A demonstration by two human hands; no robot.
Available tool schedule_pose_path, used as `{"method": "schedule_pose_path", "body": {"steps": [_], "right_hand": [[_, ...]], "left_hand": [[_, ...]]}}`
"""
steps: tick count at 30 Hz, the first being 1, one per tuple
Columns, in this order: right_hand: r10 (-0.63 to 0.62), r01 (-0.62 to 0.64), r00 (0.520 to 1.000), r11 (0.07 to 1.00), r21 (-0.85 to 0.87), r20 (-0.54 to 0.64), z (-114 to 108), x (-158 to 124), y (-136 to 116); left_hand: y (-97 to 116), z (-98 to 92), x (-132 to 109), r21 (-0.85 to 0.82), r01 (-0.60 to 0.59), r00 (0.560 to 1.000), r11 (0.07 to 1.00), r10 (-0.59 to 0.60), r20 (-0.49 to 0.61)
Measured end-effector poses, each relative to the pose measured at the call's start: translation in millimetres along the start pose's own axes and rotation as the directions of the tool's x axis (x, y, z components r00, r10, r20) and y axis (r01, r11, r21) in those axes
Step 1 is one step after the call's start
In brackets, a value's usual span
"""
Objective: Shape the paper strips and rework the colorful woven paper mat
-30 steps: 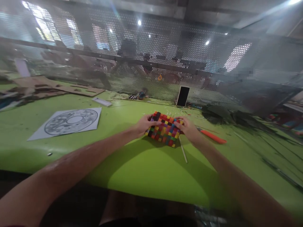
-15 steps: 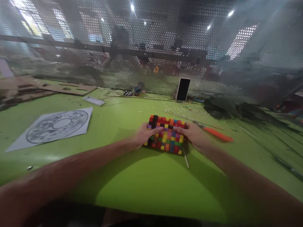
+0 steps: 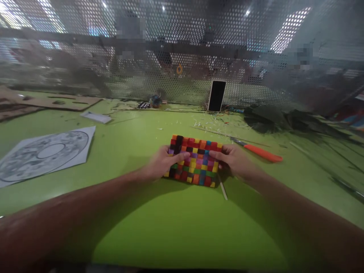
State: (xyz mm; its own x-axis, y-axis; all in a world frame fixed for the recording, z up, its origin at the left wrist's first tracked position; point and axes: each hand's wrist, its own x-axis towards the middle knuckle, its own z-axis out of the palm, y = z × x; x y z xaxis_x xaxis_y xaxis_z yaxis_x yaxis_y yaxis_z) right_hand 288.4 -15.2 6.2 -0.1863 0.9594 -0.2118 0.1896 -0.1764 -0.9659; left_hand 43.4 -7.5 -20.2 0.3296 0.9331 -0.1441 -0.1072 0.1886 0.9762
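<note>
A small mat woven from many-coloured strips (image 3: 196, 161) is held between my two hands above the green table (image 3: 176, 227), its face tilted toward me. My left hand (image 3: 163, 161) grips the left edge, thumb on the front and fingers hidden behind. At the right edge my right hand (image 3: 231, 159) pinches it likewise, thumb lying across the front. A thin pale stick (image 3: 222, 187) lies on the table just below the mat's right corner. Beyond my right hand rests a knife with an orange handle (image 3: 264, 152).
A printed ring drawing on paper (image 3: 71, 146) lies at the left, with cut cardboard (image 3: 62, 101) behind it. A phone (image 3: 217, 96) leans against the perforated screen (image 3: 182, 45). Dark leaves (image 3: 273, 119) and thin stems are at the right; scraps (image 3: 199, 123) lie behind the mat.
The view has shifted, so most of the table's things sit further left or higher. Both hands keep hold of the woven mat, which seems slightly more turned up toward me.
</note>
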Motion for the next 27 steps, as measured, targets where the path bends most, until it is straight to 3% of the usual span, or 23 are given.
{"method": "schedule_pose_path", "body": {"steps": [3, 9, 16, 20, 27], "right_hand": [[0.085, -0.083, 0.996, 0.989, 0.124, -0.011, 2, 0, -3], [0.055, -0.060, 0.998, 0.933, 0.355, 0.022, 13, -5, -11], [0.064, -0.012, 0.986, 0.950, 0.311, -0.157, 13, -5, -10], [-0.007, 0.071, 0.973, 0.959, 0.273, -0.230, 10, -5, -14], [-0.061, 0.107, 0.979, 0.966, 0.237, -0.193, 5, -3, -12]], "left_hand": [[-1, -2.8, 2, -0.018, 0.011, 1.000, 1.000, -0.011, 0.003], [3, -5.3, 2, 0.038, 0.017, 0.999, 0.999, -0.018, 0.033], [4, -1.2, -3, 0.054, -0.052, 0.995, 0.997, 0.047, 0.090], [6, 1.0, -5, 0.035, -0.035, 0.994, 0.999, 0.031, 0.103], [5, 0.7, -5, 0.050, -0.035, 0.998, 0.998, 0.033, 0.051]]}}
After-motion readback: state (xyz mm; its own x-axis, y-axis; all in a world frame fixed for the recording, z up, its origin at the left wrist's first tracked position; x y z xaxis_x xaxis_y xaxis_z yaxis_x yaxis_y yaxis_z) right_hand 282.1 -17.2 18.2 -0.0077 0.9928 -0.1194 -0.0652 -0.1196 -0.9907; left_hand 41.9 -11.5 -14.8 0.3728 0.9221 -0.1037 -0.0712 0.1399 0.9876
